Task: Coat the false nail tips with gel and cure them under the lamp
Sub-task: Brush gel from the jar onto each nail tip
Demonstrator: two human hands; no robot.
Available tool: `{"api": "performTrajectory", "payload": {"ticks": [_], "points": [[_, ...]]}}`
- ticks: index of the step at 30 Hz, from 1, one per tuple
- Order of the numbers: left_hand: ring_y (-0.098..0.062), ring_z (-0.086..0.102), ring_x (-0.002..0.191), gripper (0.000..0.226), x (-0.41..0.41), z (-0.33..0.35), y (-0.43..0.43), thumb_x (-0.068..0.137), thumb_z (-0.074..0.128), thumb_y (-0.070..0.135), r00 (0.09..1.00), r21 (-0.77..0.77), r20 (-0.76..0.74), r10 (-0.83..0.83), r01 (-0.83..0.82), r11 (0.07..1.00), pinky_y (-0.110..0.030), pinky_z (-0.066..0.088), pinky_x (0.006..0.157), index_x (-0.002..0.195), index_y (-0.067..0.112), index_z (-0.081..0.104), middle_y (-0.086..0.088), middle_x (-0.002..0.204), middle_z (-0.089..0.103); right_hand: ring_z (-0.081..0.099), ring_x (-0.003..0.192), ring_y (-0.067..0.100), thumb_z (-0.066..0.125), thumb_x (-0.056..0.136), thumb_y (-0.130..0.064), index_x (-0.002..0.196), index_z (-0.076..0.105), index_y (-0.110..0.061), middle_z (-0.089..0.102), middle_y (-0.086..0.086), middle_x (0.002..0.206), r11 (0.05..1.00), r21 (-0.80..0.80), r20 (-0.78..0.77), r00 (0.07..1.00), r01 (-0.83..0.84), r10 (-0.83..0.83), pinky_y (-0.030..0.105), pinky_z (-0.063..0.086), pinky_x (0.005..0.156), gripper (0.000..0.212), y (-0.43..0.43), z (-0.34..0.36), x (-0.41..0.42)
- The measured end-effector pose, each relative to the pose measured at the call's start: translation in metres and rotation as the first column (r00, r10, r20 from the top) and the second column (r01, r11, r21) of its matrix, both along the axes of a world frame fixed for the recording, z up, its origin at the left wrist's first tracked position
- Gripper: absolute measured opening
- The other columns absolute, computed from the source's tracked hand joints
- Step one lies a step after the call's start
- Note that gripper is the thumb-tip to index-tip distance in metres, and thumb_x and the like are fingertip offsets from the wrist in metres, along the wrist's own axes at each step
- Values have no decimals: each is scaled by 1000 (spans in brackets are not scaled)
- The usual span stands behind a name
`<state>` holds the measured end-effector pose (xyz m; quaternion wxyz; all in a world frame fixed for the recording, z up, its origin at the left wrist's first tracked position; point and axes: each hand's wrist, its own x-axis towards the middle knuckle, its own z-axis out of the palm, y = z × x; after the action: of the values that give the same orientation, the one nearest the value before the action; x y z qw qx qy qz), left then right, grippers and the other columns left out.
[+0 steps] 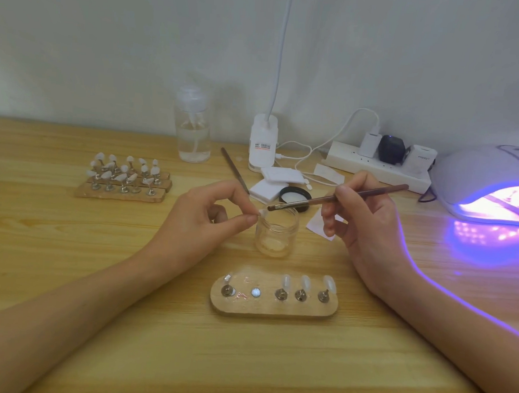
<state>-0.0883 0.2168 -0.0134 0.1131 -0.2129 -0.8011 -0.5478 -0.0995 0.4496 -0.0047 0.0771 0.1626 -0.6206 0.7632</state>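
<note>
My left hand pinches a small false nail tip just over the rim of an open clear gel jar. My right hand grips a brown brush, its bristles touching the tip. In front of the jar lies a wooden holder with three nail tips standing on metal stands at its right, one stand at its left and one bare magnet spot. The white curing lamp at the right glows violet, with stands visible inside it.
Three wooden holders with several nail tips sit at the left rear. Behind the jar are its black lid, white pads, a nail file, a clear pump bottle, a desk-lamp base and a power strip with cables.
</note>
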Motion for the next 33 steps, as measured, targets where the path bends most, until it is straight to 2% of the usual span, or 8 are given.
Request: {"api": "performTrajectory", "payload": {"ticks": [8,13,20,23,25,28,31,33], "points": [[-2,37,45,8,1,1,1,86,73,8,1000,9,28,3,-3,1000,-9,31,46,83,13,67,28,59,57,57,57,15,56,98,-8,79,51,-13,63,3,63,997,44,25,998,61,-62,24,48,50,20,1,-2,0],[-8,45,51,7,2,3,1,89,67,11,994,108,97,56,-66,992,-17,41,48,87,18,68,7,86,73,54,54,14,52,99,-8,78,50,-13,61,3,62,997,-8,44,996,74,-73,22,46,49,22,3,-2,-1],[-4,49,53,11,1,4,1,92,64,13,993,150,119,1,-19,988,-13,41,51,87,23,65,7,84,71,53,54,13,52,99,-9,77,49,-13,60,3,62,998,-45,53,998,43,-40,21,44,48,22,3,-1,-1],[-4,52,57,3,-1,4,0,87,68,22,992,152,128,0,-19,988,-11,41,54,86,22,66,14,80,67,53,54,13,53,98,-11,77,49,-13,59,3,62,998,-55,61,998,35,-32,21,44,48,22,2,-1,-2],[-3,53,58,7,-3,3,-1,83,70,24,992,158,129,17,-37,987,-11,41,55,87,18,67,18,76,65,53,54,12,53,98,-11,76,49,-14,59,2,62,998,-62,63,998,32,-28,21,44,48,23,2,-1,-1],[-6,54,55,6,-2,3,-2,83,71,19,991,206,134,14,-42,978,-12,41,52,88,19,69,13,78,67,53,54,12,54,98,-12,75,50,-15,59,2,62,997,-71,61,998,19,-15,20,43,47,24,2,0,-1],[-10,54,54,13,0,5,0,77,71,29,993,224,119,11,-38,974,-14,42,51,87,22,68,1,93,72,53,54,12,56,94,-16,74,50,-16,59,2,62,997,-77,67,998,15,-9,20,43,47,20,3,0,-1],[-10,55,55,16,0,5,0,77,70,31,994,195,107,12,-33,980,-14,42,52,86,19,67,1,94,71,53,54,11,55,97,-13,75,49,-15,59,1,62,996,-83,71,997,17,-11,20,43,47,23,2,0,-1]]}}
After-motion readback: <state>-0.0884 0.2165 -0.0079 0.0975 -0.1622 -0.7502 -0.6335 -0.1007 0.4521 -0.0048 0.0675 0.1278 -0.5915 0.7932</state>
